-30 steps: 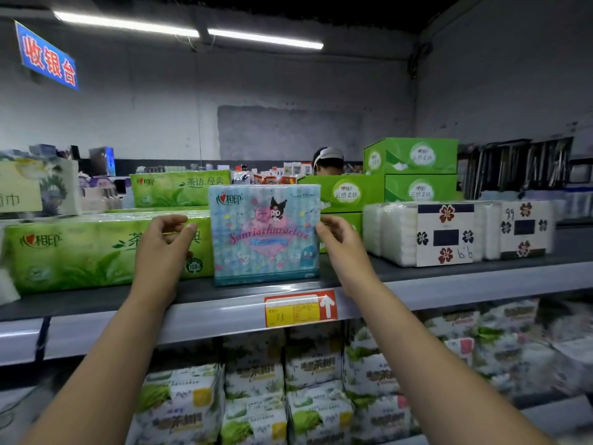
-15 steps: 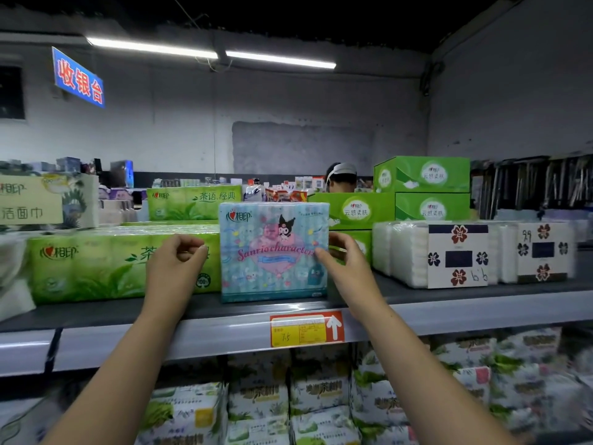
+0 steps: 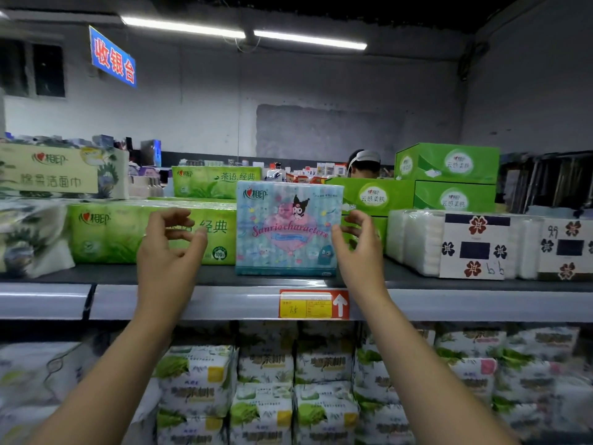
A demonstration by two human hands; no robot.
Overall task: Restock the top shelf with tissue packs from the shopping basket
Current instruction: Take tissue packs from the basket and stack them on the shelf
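The blue pack [image 3: 288,229] stands upright on the top shelf [image 3: 192,303], near its front edge, just above the price tag [image 3: 313,304]. Its printed face is turned to the camera, lettering the right way up, and its slightly longer side runs along the shelf. It sits between a green pack [image 3: 106,232] on its left and green boxes [image 3: 372,197] behind its right. The left hand [image 3: 167,252] hovers clear of the pack, in front of the green one, fingers loosely curled and holding nothing. The right hand [image 3: 362,252] is at the pack's right edge, fingers loosely bent and gripping nothing. I cannot tell whether its thumb touches the wrapper.
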